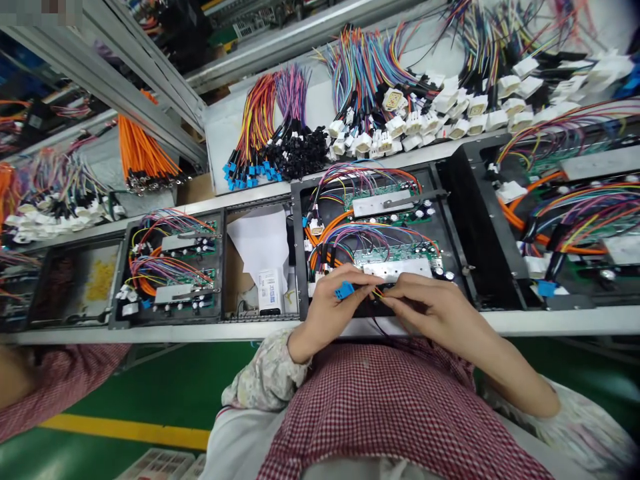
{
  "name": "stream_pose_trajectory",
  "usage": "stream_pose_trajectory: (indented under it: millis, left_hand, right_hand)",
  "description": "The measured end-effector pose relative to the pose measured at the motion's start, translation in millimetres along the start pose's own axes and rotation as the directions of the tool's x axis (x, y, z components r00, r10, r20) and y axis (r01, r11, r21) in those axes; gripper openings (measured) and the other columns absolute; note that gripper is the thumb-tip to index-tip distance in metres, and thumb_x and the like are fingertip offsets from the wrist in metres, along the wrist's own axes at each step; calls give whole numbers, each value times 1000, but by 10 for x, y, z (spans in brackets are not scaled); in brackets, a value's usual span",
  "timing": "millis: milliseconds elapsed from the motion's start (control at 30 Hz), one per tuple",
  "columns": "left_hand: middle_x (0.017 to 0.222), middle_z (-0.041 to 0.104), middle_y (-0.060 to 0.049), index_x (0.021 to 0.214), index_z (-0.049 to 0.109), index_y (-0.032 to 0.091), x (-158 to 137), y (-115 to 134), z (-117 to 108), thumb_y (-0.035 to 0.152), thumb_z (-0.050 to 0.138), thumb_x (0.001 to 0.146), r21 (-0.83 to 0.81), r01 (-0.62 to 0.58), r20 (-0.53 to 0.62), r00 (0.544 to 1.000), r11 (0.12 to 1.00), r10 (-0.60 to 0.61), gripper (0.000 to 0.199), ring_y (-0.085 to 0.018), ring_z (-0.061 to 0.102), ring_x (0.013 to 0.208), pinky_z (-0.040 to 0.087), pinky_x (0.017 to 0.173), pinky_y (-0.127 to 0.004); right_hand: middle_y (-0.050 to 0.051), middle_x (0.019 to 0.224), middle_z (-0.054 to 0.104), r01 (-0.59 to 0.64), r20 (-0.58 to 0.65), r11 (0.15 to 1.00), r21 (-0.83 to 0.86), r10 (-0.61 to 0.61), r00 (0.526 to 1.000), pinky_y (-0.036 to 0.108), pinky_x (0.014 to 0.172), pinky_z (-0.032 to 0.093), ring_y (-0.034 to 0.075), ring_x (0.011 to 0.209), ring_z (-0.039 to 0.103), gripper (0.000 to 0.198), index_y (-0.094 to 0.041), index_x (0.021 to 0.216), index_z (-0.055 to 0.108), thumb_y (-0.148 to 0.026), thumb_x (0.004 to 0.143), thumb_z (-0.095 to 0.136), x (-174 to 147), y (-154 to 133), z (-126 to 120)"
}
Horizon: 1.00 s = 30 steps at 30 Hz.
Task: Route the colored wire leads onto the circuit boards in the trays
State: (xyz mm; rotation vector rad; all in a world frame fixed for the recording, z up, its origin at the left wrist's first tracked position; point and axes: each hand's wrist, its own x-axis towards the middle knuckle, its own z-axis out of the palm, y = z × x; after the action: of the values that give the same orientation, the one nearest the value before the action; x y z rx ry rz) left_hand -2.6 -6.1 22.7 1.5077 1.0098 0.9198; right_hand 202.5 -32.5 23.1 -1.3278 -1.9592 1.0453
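My left hand [336,300] is closed around a wire harness, whose blue connector [344,289] sticks up between the fingers. Close beside it, my right hand [425,300] pinches the harness's thin coloured wires [379,292] between thumb and forefinger. A dark wire hangs down below the hands toward my apron. Both hands are over the front edge of a black tray [453,253]. In that tray lie two green circuit boards [400,252] with metal heat sinks [383,205] and bundles of coloured and orange wires [330,230] at their left ends.
Behind the tray, a shelf [217,150] carries wire bundles with blue connectors [250,172], black connectors [303,153] and white connectors [415,123]. More board trays [173,267] stand along the line. A white box [271,290] lies to the left. Another person's arm [55,383] is at far left.
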Motion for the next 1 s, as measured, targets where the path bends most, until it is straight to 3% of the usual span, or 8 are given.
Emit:
stream_pose_trajectory:
  millis: [67, 233, 300, 367, 433, 600, 733, 1000]
  left_hand:
    - [85, 70, -4, 96, 78, 25, 1, 24, -55, 27, 64, 95, 12, -21, -13, 1000, 1000, 21, 14, -14, 65, 76, 55, 64, -27]
    - [86, 69, -1, 97, 76, 23, -2, 12, -311, 29, 68, 93, -151, 40, -247, 966, 988, -77, 11, -7, 58, 56, 49, 48, -18]
    - [83, 70, -1, 100, 76, 23, -13, -4, -384, 31, 70, 91, -250, 67, -282, 949, 966, -139, 13, -9, 63, 60, 51, 49, -17]
    - [83, 73, -2, 103, 77, 25, -28, -8, -411, 32, 72, 89, -342, 87, -265, 946, 936, -185, 16, -12, 68, 67, 53, 50, -17]
    - [84, 75, -3, 103, 78, 26, -44, -3, -405, 33, 74, 88, -397, 103, -238, 948, 912, -211, 17, -13, 70, 70, 54, 50, -17]
    - [84, 77, -4, 104, 78, 26, -75, -22, -407, 31, 78, 84, -363, 113, -282, 933, 925, -224, 20, -16, 73, 73, 57, 52, -18]
    - [88, 79, -5, 104, 79, 26, -106, -77, -482, 29, 77, 85, -279, 98, -353, 915, 955, -197, 19, -16, 74, 76, 56, 53, -18]
    - [84, 78, -4, 100, 80, 25, -206, -127, -642, 33, 79, 83, -226, 90, -425, 887, 970, -182, 19, -14, 72, 69, 52, 48, -17]
  right_hand:
    - [1, 76, 64, -4, -23, 1000, 9, 5, 1000, 26, 63, 46, 13, 67, 59, 25, -22, 86, 69, -31, 99, 50, 1, -6, -44]
    - [-4, 58, 58, -70, 152, 993, -92, 83, 985, 23, 49, 37, 10, 50, 51, 33, -23, 69, 62, -38, 96, 52, -154, 120, -339]
    - [-3, 54, 57, -175, -71, 958, -227, 163, 984, 24, 46, 33, 11, 46, 51, 39, -23, 67, 62, -47, 96, 53, -232, 199, -464]
    - [-1, 57, 63, -332, -380, 872, -361, 187, 906, 25, 48, 34, 12, 48, 55, 39, -22, 77, 69, -52, 96, 53, -272, 268, -543]
    - [2, 67, 71, -411, -524, 787, -460, 133, 841, 26, 51, 35, 14, 52, 60, 37, -21, 93, 73, -50, 98, 51, -259, 324, -563]
    - [5, 72, 74, -320, -457, 694, -645, -15, 889, 28, 50, 31, 16, 55, 62, 32, -20, 95, 74, -39, 99, 49, -107, 429, -447]
    - [3, 73, 73, -214, -362, 719, -661, -56, 930, 27, 52, 32, 16, 59, 65, 30, -20, 93, 73, -36, 100, 49, -2, 440, -312]
    - [2, 71, 72, -101, -294, 792, -602, -103, 950, 27, 54, 36, 15, 56, 64, 28, -19, 94, 71, -34, 101, 49, 152, 355, -88]
